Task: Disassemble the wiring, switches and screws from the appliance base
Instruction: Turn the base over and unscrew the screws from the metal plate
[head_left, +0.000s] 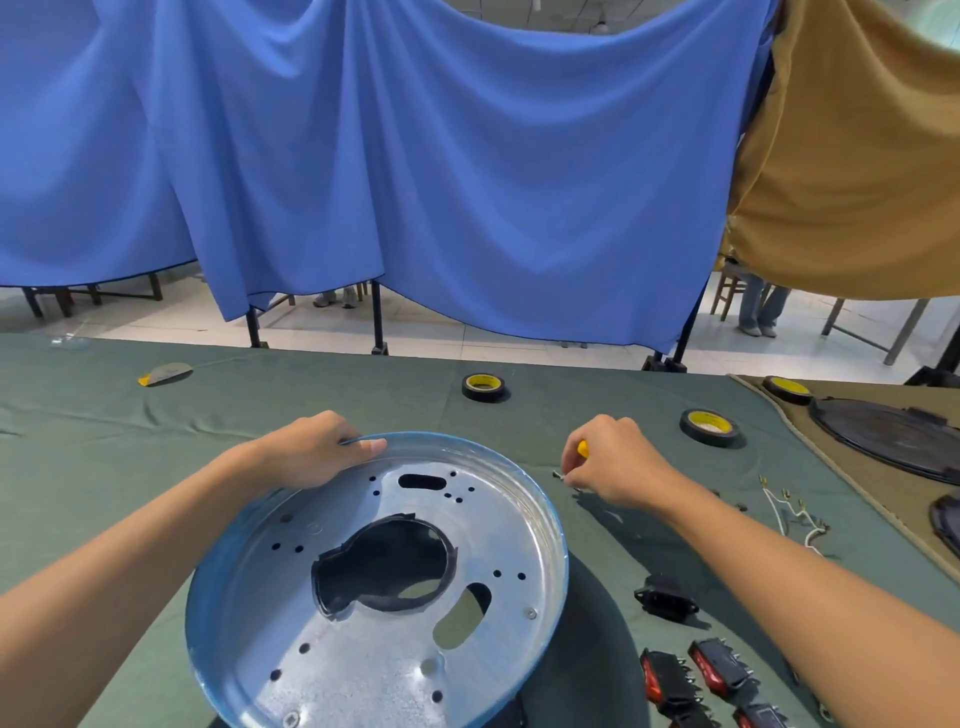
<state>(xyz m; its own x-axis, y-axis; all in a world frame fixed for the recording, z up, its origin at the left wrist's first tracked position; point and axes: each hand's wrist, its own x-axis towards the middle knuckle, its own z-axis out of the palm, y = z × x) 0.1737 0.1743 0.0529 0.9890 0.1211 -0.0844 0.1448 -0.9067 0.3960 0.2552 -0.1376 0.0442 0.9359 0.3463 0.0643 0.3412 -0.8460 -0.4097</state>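
Bench (363, 395): covered with creased green cloth; small parts can be lost in the folds if the cloth is dragged.
Appliance base (291, 597): silver pan, near centre, seemingly raised off the cloth at one side; it can be dropped onto loose parts if the hold is lost.
Left hand (311, 449): fingers curled over the base's thin far rim; a cut is risked.
Right hand (615, 462): just right of the base, fingers clenched round the screwdriver.
Switches (719, 665): red rockers laid under the right forearm; they can be swept aside.
Wires (789, 514): white, easily snagged.
Screwdriver (583, 448): yellow handle; the tip is hidden.
Seated screw (531, 613): not yet removed.
Loose screw (560, 475): at the right fingertips; whether it is pinched cannot be told; it can be rolled away.
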